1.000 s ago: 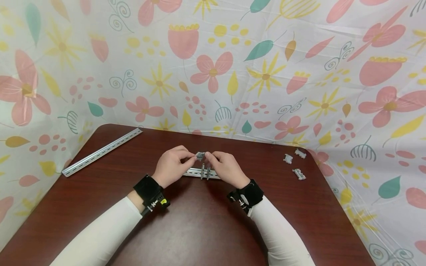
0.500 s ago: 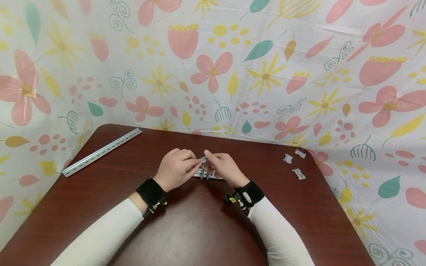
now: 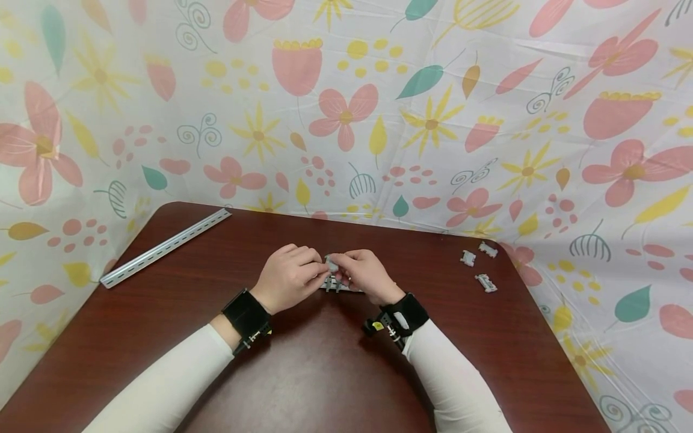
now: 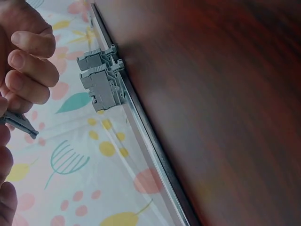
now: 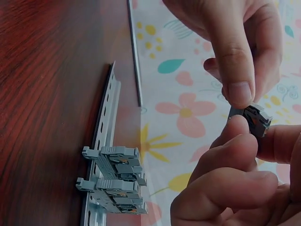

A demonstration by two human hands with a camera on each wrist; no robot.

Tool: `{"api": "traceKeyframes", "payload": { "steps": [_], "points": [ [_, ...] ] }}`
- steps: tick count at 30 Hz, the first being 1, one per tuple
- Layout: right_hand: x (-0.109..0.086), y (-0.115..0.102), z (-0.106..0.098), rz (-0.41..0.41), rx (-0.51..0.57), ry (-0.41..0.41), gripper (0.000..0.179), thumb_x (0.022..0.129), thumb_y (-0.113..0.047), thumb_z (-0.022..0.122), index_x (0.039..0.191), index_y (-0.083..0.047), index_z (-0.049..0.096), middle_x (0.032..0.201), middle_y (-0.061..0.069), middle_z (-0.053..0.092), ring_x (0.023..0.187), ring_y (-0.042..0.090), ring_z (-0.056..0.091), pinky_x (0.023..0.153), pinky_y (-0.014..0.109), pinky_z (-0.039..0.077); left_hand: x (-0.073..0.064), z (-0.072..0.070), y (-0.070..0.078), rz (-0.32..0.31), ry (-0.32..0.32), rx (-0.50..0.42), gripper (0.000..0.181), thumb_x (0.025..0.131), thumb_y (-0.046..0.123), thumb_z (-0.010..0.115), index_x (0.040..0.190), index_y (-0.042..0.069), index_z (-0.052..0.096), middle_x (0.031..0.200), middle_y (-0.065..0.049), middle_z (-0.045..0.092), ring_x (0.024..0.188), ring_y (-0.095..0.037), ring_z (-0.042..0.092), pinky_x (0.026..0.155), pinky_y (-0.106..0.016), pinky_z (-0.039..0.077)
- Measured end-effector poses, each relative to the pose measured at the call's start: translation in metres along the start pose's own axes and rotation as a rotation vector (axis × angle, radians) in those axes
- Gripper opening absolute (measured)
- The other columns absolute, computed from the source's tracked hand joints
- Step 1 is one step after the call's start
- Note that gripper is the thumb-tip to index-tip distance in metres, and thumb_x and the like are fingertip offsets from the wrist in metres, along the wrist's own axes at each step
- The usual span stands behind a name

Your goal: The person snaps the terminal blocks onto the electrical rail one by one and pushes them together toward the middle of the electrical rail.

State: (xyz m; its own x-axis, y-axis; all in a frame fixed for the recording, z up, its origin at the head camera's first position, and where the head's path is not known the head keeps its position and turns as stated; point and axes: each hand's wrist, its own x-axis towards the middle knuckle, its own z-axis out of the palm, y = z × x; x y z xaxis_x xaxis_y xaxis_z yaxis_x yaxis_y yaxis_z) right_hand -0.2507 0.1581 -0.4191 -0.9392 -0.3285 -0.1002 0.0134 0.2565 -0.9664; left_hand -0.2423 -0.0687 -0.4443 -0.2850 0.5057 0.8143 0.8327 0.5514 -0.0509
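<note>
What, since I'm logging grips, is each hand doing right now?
Left hand: closed, pinching a small gray block.
Right hand: closed, pinching that same block.

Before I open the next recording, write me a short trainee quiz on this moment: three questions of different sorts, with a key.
1. On which side of the table, as the person sees it, do the loose grey pieces lie?
2. True or false: only one block sits on the rail near the hands.
3. What do the left hand and right hand hold between them?
A) a screwdriver
B) a small grey block
C) a length of rail

Key:
1. The right side.
2. False; two blocks sit on it.
3. B
</note>
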Motion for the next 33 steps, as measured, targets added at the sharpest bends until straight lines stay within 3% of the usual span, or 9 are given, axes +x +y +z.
{"api": "traceKeyframes", "payload": {
  "steps": [7,9,14,18,21,25,29,33],
  "points": [
    [0.001,0.003,-0.003,-0.027,-0.038,0.044,0.042,0.112,-0.030,0.066,0.079,-0.006,0.069,0.069,0.005,0.062,0.056,0.013,0.045,0.051,0.024,0.032,0.000,-0.004,-0.006,-0.038,-0.021,-0.008,0.022,0.095,0.031,0.092,0.101,0.011,0.084,0.094,0.000,0.072,0.081,-0.019,0.069,0.070,-0.036,0.052],
    [0.001,0.003,-0.005,-0.037,-0.061,0.065,0.041,0.112,-0.030,0.066,0.078,-0.007,0.069,0.069,0.007,0.061,0.056,0.015,0.044,0.051,0.025,0.032,-0.001,-0.006,-0.008,-0.067,-0.052,-0.008,0.023,0.096,0.031,0.091,0.104,0.011,0.084,0.096,-0.001,0.072,0.083,-0.020,0.069,0.071,-0.036,0.053],
    [0.002,0.005,-0.011,-0.084,-0.184,0.126,0.044,0.112,-0.030,0.066,0.075,-0.006,0.066,0.074,0.023,0.066,0.068,0.034,0.068,0.058,0.028,0.045,-0.006,-0.005,-0.015,-0.173,-0.195,-0.018,0.024,0.097,0.028,0.090,0.110,0.009,0.083,0.099,-0.002,0.070,0.086,-0.022,0.066,0.072,-0.036,0.055],
    [0.004,0.008,-0.018,-0.123,-0.285,0.152,0.048,0.113,-0.030,0.064,0.074,-0.003,0.062,0.075,0.028,0.065,0.082,0.046,0.073,0.070,0.033,0.050,-0.011,-0.005,-0.017,-0.279,-0.349,-0.034,0.029,0.097,0.029,0.089,0.117,0.008,0.083,0.103,-0.003,0.069,0.089,-0.023,0.064,0.073,-0.037,0.055],
    [0.004,0.009,-0.024,-0.130,-0.361,0.159,0.047,0.112,-0.031,0.064,0.072,-0.006,0.062,0.073,0.024,0.067,0.072,0.044,0.064,0.066,0.035,0.043,-0.014,-0.006,-0.019,-0.353,-0.478,-0.040,0.033,0.097,0.030,0.088,0.120,0.007,0.083,0.107,-0.004,0.069,0.094,-0.024,0.064,0.076,-0.038,0.056],
    [0.005,0.011,-0.030,-0.111,-0.463,0.144,0.047,0.110,-0.029,0.064,0.066,-0.014,0.057,0.065,0.011,0.064,0.060,0.028,0.053,0.061,0.035,0.034,-0.017,-0.007,-0.022,-0.416,-0.611,-0.028,0.038,0.097,0.035,0.088,0.124,0.008,0.083,0.112,-0.006,0.070,0.100,-0.027,0.063,0.082,-0.041,0.057],
    [0.008,0.015,-0.035,-0.094,-0.540,0.114,0.051,0.110,-0.026,0.062,0.062,-0.017,0.048,0.058,0.001,0.050,0.053,0.020,0.041,0.061,0.035,0.032,-0.018,-0.008,-0.024,-0.443,-0.665,-0.016,0.042,0.097,0.040,0.088,0.125,0.008,0.083,0.115,-0.008,0.070,0.102,-0.029,0.062,0.085,-0.044,0.057],
    [0.010,0.021,-0.039,-0.072,-0.578,0.081,0.053,0.111,-0.026,0.061,0.061,-0.017,0.045,0.057,0.000,0.041,0.052,0.019,0.035,0.061,0.036,0.032,-0.020,-0.008,-0.025,-0.454,-0.682,-0.013,0.040,0.096,0.041,0.088,0.122,0.010,0.084,0.113,-0.007,0.071,0.101,-0.029,0.060,0.085,-0.043,0.055]
  ]
}}
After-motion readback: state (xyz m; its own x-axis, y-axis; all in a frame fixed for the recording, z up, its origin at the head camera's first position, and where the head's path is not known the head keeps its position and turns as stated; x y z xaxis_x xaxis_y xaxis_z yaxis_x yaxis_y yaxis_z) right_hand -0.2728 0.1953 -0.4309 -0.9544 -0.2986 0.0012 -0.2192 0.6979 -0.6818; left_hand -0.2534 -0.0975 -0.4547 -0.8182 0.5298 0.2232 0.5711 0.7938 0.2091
